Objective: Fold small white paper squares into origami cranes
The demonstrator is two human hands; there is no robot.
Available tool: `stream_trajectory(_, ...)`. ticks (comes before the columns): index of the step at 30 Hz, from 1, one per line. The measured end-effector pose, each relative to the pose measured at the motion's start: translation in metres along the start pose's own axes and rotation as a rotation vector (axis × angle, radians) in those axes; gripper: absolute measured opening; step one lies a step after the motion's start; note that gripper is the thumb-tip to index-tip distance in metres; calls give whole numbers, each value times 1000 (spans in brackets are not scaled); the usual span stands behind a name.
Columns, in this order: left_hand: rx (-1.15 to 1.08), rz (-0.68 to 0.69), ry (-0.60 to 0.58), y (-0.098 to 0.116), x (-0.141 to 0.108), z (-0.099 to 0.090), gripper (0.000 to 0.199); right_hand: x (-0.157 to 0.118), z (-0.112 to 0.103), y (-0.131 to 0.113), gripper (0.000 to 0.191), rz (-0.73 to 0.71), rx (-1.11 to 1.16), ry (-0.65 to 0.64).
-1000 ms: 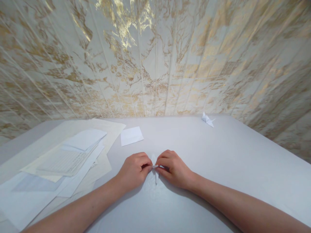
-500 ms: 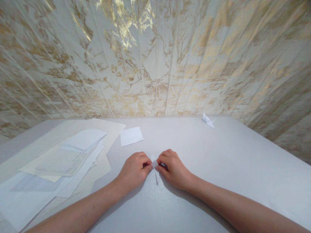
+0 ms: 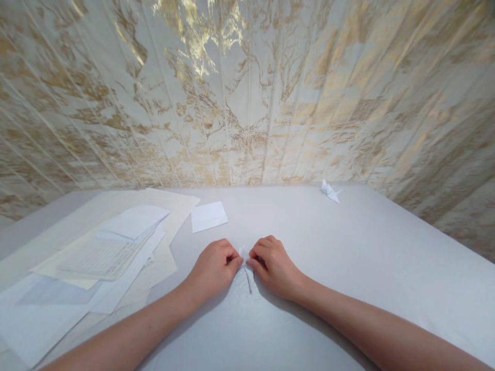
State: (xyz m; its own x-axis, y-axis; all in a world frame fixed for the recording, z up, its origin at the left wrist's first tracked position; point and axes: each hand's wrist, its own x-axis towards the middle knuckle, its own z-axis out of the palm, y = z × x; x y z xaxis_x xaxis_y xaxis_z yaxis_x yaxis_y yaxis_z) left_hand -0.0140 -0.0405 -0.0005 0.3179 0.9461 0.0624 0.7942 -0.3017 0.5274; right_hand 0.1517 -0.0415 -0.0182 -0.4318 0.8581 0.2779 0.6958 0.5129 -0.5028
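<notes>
Between my hands is a small folded white paper (image 3: 248, 281), with a narrow split point aimed toward me and a tip showing above. My left hand (image 3: 217, 265) pinches its left side between thumb and fingers. From the right, my right hand (image 3: 275, 265) pinches the other side, the fingers curled. The two hands almost meet, and they cover much of the paper's middle, so its full shape is hidden. Beyond my left hand lies a flat white paper square (image 3: 209, 217).
A finished-looking paper crane (image 3: 330, 191) sits at the back right of the white table (image 3: 371, 257). On the left, loose sheets (image 3: 170, 263) spread in a pile, with a printed page (image 3: 104, 257) among them. Behind the table rises a gold-patterned curtain (image 3: 247, 103).
Both thumbs have come slightly closer together and now cover more of the folded paper's middle. The flap seen between the fingers earlier shows less. Everything else stays put.
</notes>
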Motion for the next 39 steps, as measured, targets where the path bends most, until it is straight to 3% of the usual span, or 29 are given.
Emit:
stream_trajectory(17, 174, 50, 25, 0, -4, 7, 16, 0, 1, -2, 7, 11, -52, -3)
stream_trajectory(22, 165, 44, 17, 0, -5, 7, 15, 0, 0, -2, 7, 11, -68, 0)
stream_trajectory(28, 80, -22, 103, -3, -5, 8, 13, -1, -1, -1, 6, 12, -48, 14)
stream_trajectory(39, -35, 64, 12, -4, -2, 3, 7, 2, -1, 3, 7, 3, 45, -2)
